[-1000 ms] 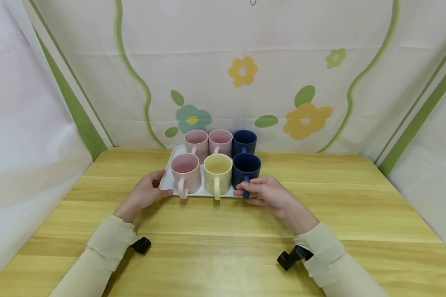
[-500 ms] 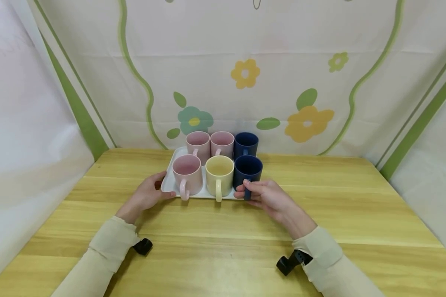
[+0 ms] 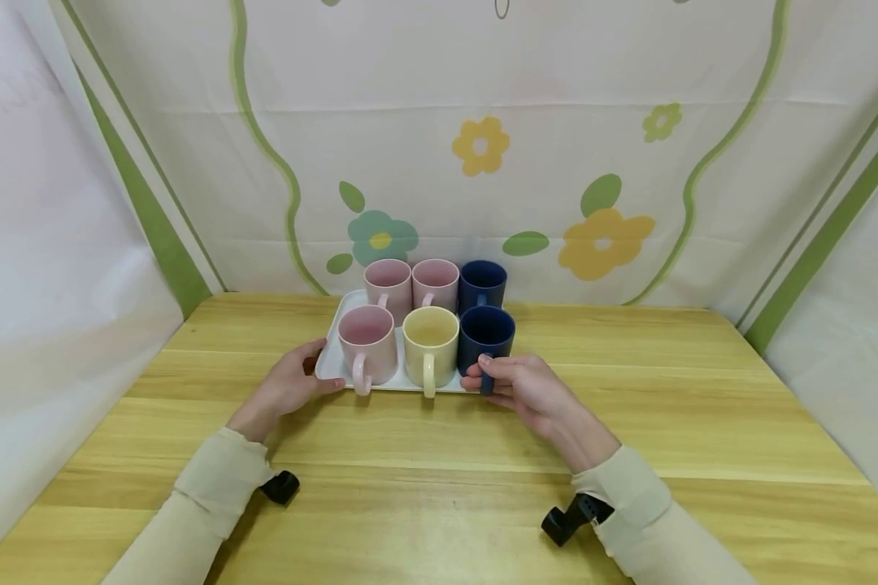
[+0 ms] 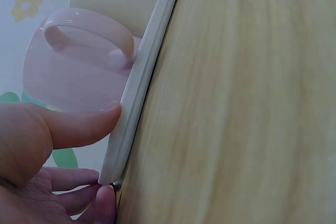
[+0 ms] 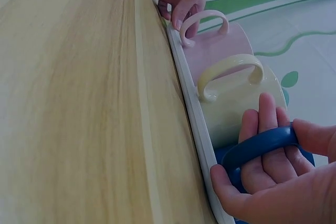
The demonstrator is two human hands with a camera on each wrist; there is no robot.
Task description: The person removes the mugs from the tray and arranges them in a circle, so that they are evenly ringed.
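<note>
A white rectangular tray [image 3: 330, 362] lies on the table with two rows of mugs on it. In front are a pink mug [image 3: 378, 349], a yellow mug [image 3: 445, 351] and a dark blue mug [image 3: 474, 349]. Behind them stand two more pink mugs [image 3: 397, 296] [image 3: 446, 297] and another blue mug [image 3: 493, 296]. My left hand [image 3: 293, 380] grips the tray's front left corner, thumb against the front rim. My right hand [image 3: 537, 394] holds the front blue mug by its handle [image 5: 260, 146], with fingers passed through the loop and the thumb on its top.
The wooden table [image 3: 439, 487] extends in front of the tray and to both sides. Close behind the mugs hangs a white cloth [image 3: 556, 171] with printed flowers. More cloth [image 3: 51, 268] closes off the left and right sides.
</note>
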